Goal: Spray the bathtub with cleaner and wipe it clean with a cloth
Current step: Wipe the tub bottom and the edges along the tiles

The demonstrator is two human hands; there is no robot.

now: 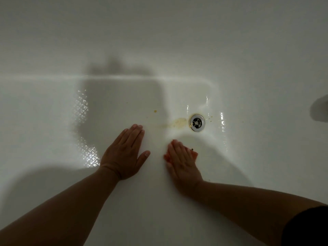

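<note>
**Orange cloth flat under the right hand, short of the drain**

On my feed the orange cloth [194,154] lies on the floor of the white bathtub [53,121], almost wholly covered by the right hand [182,162]. Only its edges show, on either side of the fingers. That hand presses down on it flat, with the fingers straight and held together, pointing up the frame. I see a small dark speck [192,149] just beside the cloth's far edge.

Beyond the fingertips, apart from the cloth, a yellowish stain [179,122] runs along the tub floor and reaches the chrome drain [197,122]. A smaller yellow spot [155,111] sits to the left of it. Wet glints show around the drain.

The left hand [124,153] rests palm down on the bare tub floor, near the right hand but not touching it or the cloth. Its fingers are straight and together, and the thumb is spread wide toward the cloth. Left of it a textured grid patch [88,155] catches the light. A dark sleeve [308,226] shows on the right arm at the lower corner. At the right edge there is a dark shape [321,109] I cannot identify.
</note>
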